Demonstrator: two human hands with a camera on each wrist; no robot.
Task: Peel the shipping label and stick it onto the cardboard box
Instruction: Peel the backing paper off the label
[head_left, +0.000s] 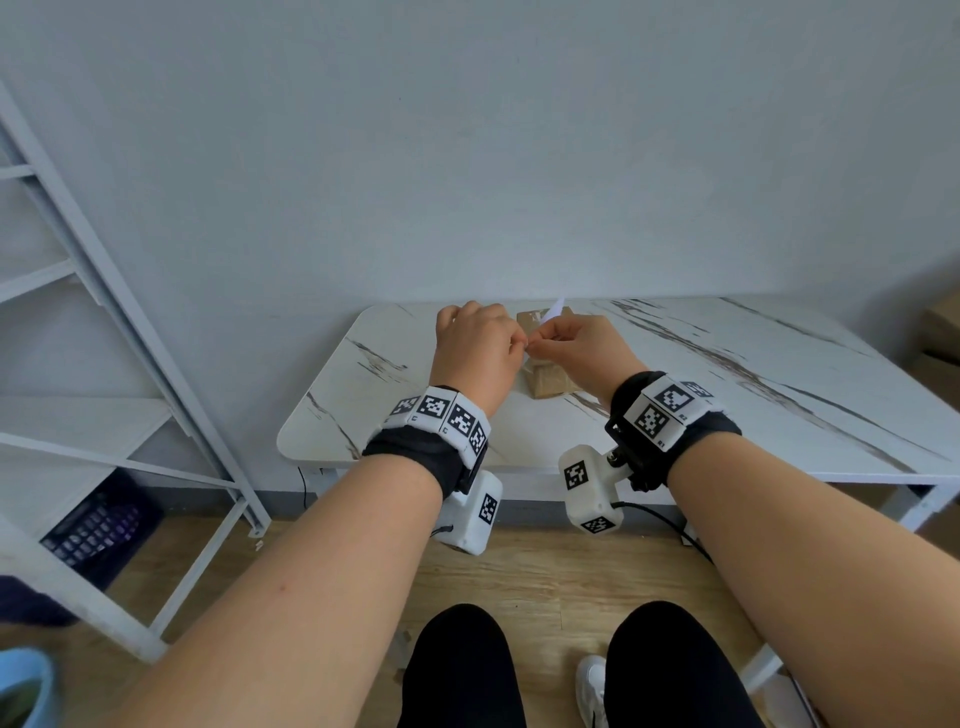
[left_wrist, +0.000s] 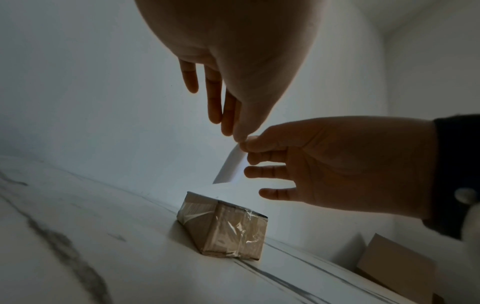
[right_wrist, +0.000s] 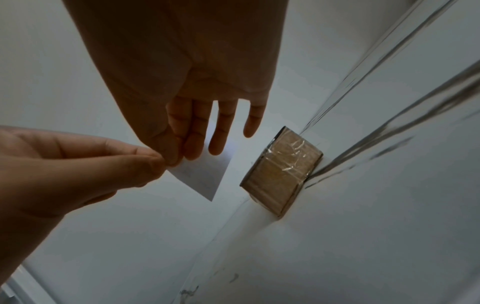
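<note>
Both hands, left hand (head_left: 475, 347) and right hand (head_left: 582, 347), pinching one corner of white label (right_wrist: 202, 174) together, raised above taped cardboard box (left_wrist: 223, 226) at counter's (head_left: 727, 395) twelve o'clock edge.

Both forearms reach forward, wrists banded. The left hand (head_left: 475, 345) and right hand (head_left: 582, 345) meet fingertip to fingertip, each pinching with thumb and forefinger, the other fingers fanned loosely.
</note>
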